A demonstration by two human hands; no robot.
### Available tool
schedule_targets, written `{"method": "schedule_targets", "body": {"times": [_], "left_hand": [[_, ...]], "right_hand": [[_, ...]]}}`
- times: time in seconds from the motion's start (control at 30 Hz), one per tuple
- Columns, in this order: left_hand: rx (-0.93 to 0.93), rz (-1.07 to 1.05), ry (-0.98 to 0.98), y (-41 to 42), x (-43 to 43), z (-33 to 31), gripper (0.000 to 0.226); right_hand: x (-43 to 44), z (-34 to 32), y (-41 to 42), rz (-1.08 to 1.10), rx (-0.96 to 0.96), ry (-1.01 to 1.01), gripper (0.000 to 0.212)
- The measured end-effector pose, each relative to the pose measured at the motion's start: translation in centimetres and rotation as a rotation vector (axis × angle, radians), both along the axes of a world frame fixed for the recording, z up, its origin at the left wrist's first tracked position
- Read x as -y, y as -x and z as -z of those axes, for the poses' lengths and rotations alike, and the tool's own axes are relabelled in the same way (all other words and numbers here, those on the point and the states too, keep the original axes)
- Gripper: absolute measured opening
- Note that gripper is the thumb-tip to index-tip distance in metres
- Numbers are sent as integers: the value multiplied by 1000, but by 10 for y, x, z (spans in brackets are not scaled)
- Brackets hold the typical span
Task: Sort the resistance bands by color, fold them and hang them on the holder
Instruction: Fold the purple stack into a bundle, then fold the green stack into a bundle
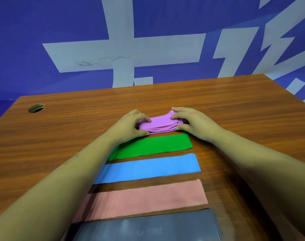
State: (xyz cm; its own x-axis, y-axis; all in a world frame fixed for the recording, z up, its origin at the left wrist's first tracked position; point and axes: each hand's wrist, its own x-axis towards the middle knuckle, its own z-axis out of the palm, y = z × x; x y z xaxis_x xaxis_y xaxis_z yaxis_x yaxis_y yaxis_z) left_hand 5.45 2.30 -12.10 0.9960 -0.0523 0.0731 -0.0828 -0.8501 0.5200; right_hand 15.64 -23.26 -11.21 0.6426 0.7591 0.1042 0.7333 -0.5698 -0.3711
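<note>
A purple band, folded into a short layered stack, lies on the wooden table farthest from me. My left hand pinches its left end and my right hand pinches its right end, fingers on top and thumbs at the near edge. Nearer to me lie flat strips in a row: a green band, a blue band, a salmon-pink band and a dark grey band. My left forearm covers the left ends of the green and blue strips. No holder is in view.
A round cable hole sits at the table's far left corner. Behind the table stands a blue wall with large white shapes. The table's right edge runs diagonally at the far right.
</note>
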Motion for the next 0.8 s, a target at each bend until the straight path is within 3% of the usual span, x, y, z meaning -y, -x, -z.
{"method": "schedule_targets", "body": {"times": [0.13, 0.3, 0.47, 0.57, 0.8], "left_hand": [[-59, 17, -4, 1, -2, 3, 42], [-96, 17, 127, 12, -5, -12, 39], [16, -213, 188, 42, -13, -32, 15], [30, -307, 184, 72, -28, -36, 2], [-10, -642, 84, 129, -63, -18, 6]], "right_hand": [[3, 6, 5, -2, -90, 104, 48], [10, -3, 19, 30, -129, 73, 48], [-8, -22, 53, 81, 17, -21, 44], [-27, -25, 84, 44, -1, -111, 37], [-79, -9, 141, -116, -62, -59, 33]]}}
